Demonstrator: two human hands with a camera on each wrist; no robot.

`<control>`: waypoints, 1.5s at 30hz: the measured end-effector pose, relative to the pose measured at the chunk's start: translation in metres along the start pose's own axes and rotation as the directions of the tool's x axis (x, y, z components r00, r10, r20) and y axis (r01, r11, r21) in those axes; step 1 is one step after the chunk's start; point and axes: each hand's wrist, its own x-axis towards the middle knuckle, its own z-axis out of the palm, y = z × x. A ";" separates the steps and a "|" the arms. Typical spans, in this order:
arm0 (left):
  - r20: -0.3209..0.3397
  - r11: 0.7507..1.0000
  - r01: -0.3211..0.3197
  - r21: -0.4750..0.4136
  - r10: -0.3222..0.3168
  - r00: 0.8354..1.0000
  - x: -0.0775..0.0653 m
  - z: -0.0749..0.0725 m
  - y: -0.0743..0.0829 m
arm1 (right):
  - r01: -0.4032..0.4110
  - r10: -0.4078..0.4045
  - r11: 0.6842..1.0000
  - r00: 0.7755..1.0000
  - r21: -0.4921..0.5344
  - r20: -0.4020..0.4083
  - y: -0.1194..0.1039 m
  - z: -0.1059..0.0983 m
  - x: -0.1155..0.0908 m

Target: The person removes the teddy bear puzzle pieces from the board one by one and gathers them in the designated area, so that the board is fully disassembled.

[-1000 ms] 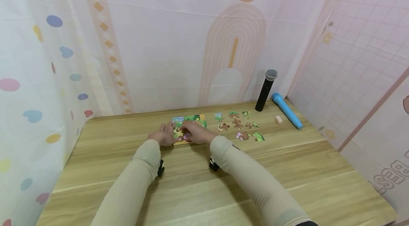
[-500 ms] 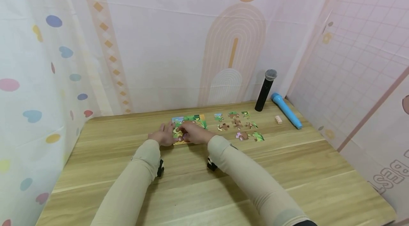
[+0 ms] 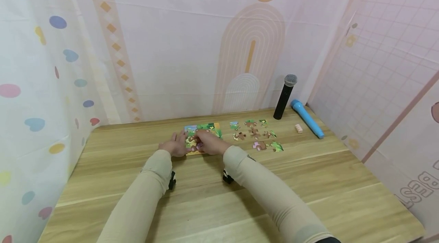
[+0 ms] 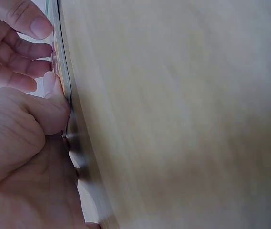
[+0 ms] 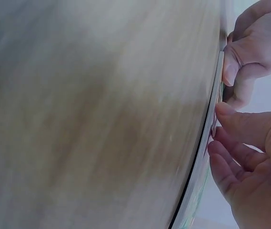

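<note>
In the head view a colourful jigsaw board [image 3: 214, 129] lies flat toward the back of the table. The left hand [image 3: 174, 145] rests at its left edge, fingers spread and thumb on the front corner; in the left wrist view that thumb [image 4: 54, 107] presses the board's edge. Over the middle of the board, the right hand [image 3: 210, 143] holds its thumb and fingers close together. From the right wrist view, the right hand [image 5: 256, 152] pinches a small puzzle piece [image 5: 214, 130] at the board's surface; most of the piece is hidden by the fingers.
Several loose puzzle pieces [image 3: 254, 133] lie right of the board. A black microphone [image 3: 284, 98] stands upright behind them. A blue toy microphone [image 3: 307, 119] and a small pale pink block [image 3: 299, 128] lie farther right. Patterned curtains [image 3: 171, 44] surround the wooden table [image 3: 205, 208].
The right hand shifts very slightly left over the board, then makes only tiny finger movements there. The left hand, board and loose pieces stay in place.
</note>
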 end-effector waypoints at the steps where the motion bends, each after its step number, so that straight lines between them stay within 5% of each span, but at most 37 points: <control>1: -0.002 1.000 -0.002 0.001 0.002 1.000 0.000 0.000 0.000 | 0.000 0.001 1.000 1.000 -0.004 0.004 0.000 0.000 0.000; 19: -0.003 1.000 -0.007 -0.024 0.007 1.000 -0.002 0.000 -0.002 | 0.010 -0.011 0.999 1.000 -0.051 -0.004 -0.001 -0.002 0.004; 31: 0.003 1.000 -0.025 -0.019 0.025 1.000 -0.004 -0.002 -0.004 | -0.026 0.027 0.999 0.999 0.034 -0.034 0.004 -0.004 0.000; 39: -0.001 0.998 -0.059 -0.024 0.059 0.998 0.029 0.013 -0.028 | -0.037 0.039 0.992 0.999 0.117 -0.015 0.011 -0.012 -0.013; 45: -0.018 0.994 -0.091 -0.054 0.090 0.996 0.040 0.014 -0.035 | -0.079 0.085 0.985 0.996 0.154 -0.028 0.021 -0.023 -0.030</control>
